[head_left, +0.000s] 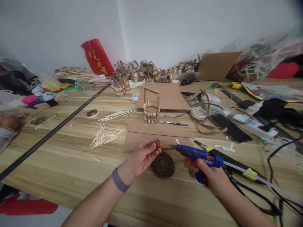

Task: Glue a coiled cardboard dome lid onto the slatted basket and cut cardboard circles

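Head view: left hand [143, 157] pinches a tiny brown piece [158, 144], right hand [211, 177] wraps round a blue glue gun [197, 153], nozzle [174, 146] pointed left, probably to face it; dark-brown disc [163, 165] lies between hands.

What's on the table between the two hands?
In the head view, a round, dark brown disc lies between the left hand and the right hand holding a glue gun.

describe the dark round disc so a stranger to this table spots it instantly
On the wooden table, find the handled basket standing alone near the middle. Come toward the viewer, past the flat cardboard, to just left of the blue glue gun. The disc there is dark brown, round and rough-looking, unlike the tan, straight-edged cardboard beyond.
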`<action>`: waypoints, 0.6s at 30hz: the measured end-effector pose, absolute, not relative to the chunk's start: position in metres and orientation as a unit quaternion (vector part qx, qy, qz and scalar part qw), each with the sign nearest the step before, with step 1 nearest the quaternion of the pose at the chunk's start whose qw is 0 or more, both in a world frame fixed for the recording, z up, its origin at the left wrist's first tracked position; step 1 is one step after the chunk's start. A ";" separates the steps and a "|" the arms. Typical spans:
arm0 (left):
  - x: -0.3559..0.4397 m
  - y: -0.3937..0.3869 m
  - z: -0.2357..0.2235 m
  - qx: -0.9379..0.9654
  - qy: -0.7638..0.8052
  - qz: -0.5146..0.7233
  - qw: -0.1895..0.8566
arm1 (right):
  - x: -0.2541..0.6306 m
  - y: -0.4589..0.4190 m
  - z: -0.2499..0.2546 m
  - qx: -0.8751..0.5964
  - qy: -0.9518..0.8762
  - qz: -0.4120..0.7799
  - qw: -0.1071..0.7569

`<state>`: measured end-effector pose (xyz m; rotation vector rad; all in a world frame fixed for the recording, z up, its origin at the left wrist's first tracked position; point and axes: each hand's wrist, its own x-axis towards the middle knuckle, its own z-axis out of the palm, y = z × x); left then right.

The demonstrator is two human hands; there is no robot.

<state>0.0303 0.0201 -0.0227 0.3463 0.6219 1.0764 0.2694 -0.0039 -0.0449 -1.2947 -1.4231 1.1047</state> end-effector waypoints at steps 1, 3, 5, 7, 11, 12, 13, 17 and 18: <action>0.030 0.020 -0.023 0.165 0.295 0.502 0.796 | 0.269 -0.005 -0.045 -0.524 -0.573 0.446 0.445; 0.031 0.019 -0.023 0.176 0.299 0.502 0.792 | 0.267 -0.008 -0.044 -0.529 -0.576 0.439 0.442; 0.031 0.017 -0.023 0.185 0.295 0.504 0.790 | 0.265 -0.011 -0.041 -0.540 -0.582 0.426 0.433; 0.032 0.015 -0.023 0.190 0.291 0.506 0.789 | 0.262 -0.015 -0.036 -0.551 -0.586 0.415 0.424; 0.035 0.013 -0.024 0.193 0.305 0.501 0.787 | 0.258 -0.019 -0.027 -0.558 -0.600 0.396 0.413; 0.036 0.013 -0.024 0.194 0.312 0.500 0.784 | 0.259 -0.019 -0.026 -0.560 -0.603 0.392 0.411; 0.037 0.013 -0.025 0.195 0.318 0.502 0.780 | 0.259 -0.020 -0.026 -0.565 -0.602 0.387 0.410; 0.039 0.012 -0.027 0.207 0.343 0.508 0.763 | 0.259 -0.020 -0.027 -0.597 -0.586 0.370 0.405; 0.039 0.012 -0.027 0.213 0.347 0.508 0.759 | 0.259 -0.020 -0.027 -0.598 -0.586 0.368 0.405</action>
